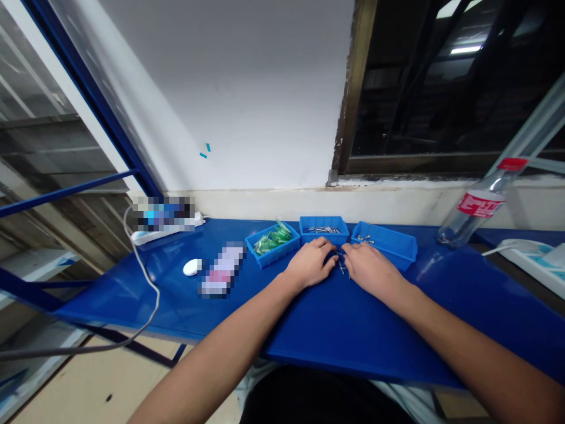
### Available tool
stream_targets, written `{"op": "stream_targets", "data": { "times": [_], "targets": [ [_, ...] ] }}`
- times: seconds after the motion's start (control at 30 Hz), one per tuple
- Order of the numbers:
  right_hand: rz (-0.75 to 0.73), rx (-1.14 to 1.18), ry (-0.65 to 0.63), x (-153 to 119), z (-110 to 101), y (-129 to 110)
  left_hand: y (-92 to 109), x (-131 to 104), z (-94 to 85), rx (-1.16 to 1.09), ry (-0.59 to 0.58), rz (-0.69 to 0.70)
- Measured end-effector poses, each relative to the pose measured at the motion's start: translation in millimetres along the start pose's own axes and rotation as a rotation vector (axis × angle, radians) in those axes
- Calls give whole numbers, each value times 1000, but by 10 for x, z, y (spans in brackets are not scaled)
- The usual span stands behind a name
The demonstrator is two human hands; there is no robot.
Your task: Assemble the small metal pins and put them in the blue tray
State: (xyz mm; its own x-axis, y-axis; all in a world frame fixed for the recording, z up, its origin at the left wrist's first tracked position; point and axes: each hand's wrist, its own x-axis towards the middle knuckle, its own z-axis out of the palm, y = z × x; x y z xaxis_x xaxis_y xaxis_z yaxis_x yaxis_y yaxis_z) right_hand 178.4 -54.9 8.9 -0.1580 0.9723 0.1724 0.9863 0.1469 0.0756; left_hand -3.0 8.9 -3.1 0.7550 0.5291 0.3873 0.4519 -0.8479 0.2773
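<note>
My left hand (311, 262) rests on the blue table in front of the middle bin, its fingers bent and the thumb apart from them. Facing it, my right hand (369, 266) has its fingers bent and close together, their tips hidden from view at a few thin metal pins (341, 266). These pins lie loose on the table between the two hands. Behind the left hand, the middle blue bin (324, 238) holds many small metal pieces. The right blue bin (391, 250) has several similar pieces at its left end. Green packets (273, 238) fill the left blue bin (271, 258).
A phone-like blurred object (224, 268) and a white oval object (191, 267) lie left on the blue table (309, 327). A clear bottle (474, 212) with a red cap stands at the back right. White power strips (529, 265) sit at both sides; a grey cable (154, 288) hangs left.
</note>
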Motion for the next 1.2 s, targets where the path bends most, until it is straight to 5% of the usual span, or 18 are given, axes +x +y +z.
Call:
{"op": "stream_targets", "data": {
  "times": [0.43,0.87,1.2],
  "targets": [
    [-194,324,157,95,261,71,-64,-32,-39,8,-14,-14],
    [-87,737,345,142,141,40,-44,-72,-159,-78,79,-98],
    [-106,815,565,13,-47,-18,39,-40,-176,-788,173,-257]
  ]
}}
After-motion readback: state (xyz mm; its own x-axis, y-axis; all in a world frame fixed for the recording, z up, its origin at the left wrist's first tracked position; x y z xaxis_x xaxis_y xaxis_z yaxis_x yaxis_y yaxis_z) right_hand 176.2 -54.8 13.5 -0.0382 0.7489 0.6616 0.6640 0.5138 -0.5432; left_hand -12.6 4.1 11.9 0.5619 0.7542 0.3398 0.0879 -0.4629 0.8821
